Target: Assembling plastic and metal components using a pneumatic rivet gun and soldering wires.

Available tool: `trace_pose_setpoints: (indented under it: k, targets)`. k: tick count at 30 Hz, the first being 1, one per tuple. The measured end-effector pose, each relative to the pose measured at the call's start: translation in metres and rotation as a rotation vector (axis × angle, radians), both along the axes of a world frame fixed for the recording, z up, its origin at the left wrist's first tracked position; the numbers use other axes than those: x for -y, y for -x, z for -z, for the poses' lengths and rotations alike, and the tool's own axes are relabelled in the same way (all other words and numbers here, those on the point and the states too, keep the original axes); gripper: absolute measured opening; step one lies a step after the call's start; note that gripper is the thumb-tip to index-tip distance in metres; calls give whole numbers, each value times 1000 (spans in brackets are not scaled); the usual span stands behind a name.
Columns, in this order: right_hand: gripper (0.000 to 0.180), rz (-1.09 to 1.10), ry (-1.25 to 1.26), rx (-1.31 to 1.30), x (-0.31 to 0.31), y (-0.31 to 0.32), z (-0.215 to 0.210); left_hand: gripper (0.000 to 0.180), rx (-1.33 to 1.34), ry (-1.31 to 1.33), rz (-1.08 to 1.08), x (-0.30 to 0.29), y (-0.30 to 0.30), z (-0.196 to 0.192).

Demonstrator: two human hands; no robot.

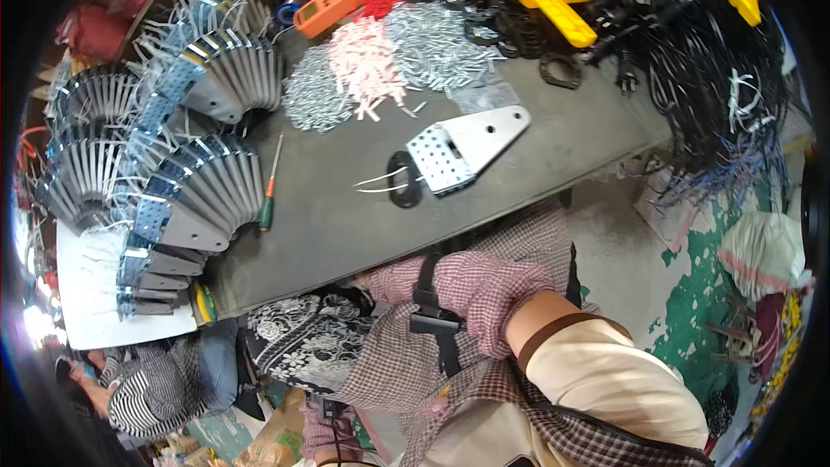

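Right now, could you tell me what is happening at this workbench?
A person sits at a grey workbench. The right hand, in a checked glove, rests by a black strap buckle at the chest; the left hand is out of view. A perforated metal bracket lies untouched on the bench beside a black ring. Fanned stacks of similar brackets sit to the left, next to a screwdriver.

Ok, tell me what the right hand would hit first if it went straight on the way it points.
The gloved right hand points toward the picture's left. First in line is the black strap with buckle, which it seems to touch already. Beyond lies a black-and-white patterned cloth. Depth is unclear.
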State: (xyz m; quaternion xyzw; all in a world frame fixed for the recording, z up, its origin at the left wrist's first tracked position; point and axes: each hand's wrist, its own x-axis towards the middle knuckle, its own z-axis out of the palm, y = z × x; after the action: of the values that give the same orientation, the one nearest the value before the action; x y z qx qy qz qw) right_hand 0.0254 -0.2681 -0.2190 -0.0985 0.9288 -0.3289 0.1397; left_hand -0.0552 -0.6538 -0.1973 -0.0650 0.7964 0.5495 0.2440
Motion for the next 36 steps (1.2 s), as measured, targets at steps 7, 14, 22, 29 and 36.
trace_pose_setpoints:
  k: [7, 14, 22, 29, 36]
  targets:
    - [53, 0, -258, -79, -7, 6, 7, 29, -94, -153, 31, -21, 39, -19]
    - [55, -79, -949, -645, 33, 33, 2, 35, -177, -142, 131, -112, 37, -13]
    - [62, 63, 325, 301, -30, -65, 41, 52, -9, -6, 403, -95, -84, 78]
    - [40, -298, -62, 79, -65, -114, 16, 68, -72, 252, 507, -76, -112, 33]
    - [49, -199, 323, -38, -170, -196, -117, 35, -502, 721, 1311, -215, -61, -154]
